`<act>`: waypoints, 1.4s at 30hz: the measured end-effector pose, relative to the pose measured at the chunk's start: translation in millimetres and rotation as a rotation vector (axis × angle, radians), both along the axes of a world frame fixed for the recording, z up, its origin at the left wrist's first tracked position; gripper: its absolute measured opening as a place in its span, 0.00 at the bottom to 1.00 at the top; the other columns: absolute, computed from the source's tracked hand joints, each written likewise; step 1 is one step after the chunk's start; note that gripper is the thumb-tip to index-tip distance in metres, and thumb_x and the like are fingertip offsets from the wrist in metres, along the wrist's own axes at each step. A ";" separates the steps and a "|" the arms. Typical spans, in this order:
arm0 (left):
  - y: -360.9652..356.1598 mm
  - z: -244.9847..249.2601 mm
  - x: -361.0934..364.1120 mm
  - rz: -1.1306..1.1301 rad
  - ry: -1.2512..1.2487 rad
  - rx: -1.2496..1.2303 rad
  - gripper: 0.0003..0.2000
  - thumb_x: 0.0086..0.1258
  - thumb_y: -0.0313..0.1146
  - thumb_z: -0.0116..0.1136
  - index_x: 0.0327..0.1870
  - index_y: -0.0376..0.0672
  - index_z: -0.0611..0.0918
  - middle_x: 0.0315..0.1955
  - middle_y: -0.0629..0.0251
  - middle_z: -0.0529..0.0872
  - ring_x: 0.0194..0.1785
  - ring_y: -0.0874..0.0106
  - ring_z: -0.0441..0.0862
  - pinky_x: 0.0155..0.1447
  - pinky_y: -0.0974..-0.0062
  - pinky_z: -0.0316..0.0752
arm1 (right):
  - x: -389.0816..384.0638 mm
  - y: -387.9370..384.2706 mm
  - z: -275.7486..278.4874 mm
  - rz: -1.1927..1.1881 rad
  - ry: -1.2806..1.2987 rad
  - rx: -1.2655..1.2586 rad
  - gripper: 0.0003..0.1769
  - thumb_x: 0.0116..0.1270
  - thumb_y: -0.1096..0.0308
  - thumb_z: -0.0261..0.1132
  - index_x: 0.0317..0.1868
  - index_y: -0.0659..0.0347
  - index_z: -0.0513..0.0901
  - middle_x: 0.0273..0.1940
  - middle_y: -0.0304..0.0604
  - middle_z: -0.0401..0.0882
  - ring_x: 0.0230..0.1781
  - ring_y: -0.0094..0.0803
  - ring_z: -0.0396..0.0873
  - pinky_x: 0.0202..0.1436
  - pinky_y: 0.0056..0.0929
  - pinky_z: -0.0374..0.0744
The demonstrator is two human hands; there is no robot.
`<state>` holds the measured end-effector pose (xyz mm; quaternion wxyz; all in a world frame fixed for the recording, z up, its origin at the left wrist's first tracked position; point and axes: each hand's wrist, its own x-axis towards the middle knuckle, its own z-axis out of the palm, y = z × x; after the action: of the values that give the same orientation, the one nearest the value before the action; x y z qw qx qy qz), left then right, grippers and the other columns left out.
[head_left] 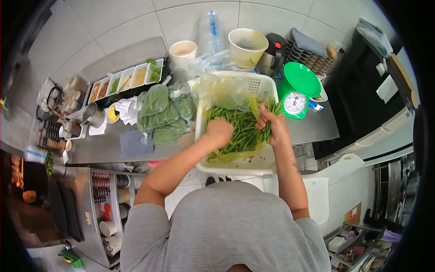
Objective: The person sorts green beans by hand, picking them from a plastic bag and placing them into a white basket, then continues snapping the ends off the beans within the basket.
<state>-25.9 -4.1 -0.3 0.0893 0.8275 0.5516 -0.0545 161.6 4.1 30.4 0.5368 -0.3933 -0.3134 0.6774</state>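
A white plastic basket in front of me holds a thin yellowish plastic bag full of cut green beans. My right hand, at the basket's right side, is closed around a bunch of the beans, whose ends stick up past the fingers. On the left of the pile, my left hand is curled with its knuckles up. Its fingertips are hidden, so I cannot make out what it grips. Just right of the basket stands a green kitchen scale with a round dial.
Bagged green vegetables lie left of the basket on the steel counter. Behind them is a row of ingredient trays. A large tub, a paper tub and a kettle line the back wall.
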 end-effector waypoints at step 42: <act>-20.7 18.7 -37.9 0.078 -0.553 -0.142 0.13 0.68 0.38 0.55 0.31 0.35 0.78 0.21 0.58 0.77 0.26 0.69 0.76 0.33 0.69 0.70 | -38.0 -8.6 -13.6 0.132 -0.223 0.138 0.09 0.63 0.69 0.65 0.41 0.63 0.78 0.30 0.41 0.80 0.19 0.21 0.68 0.23 0.20 0.68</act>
<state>-63.8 -24.8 18.5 0.2961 0.7807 0.5326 0.1381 123.6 -4.5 16.8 0.4786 -0.4070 -0.4423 0.6401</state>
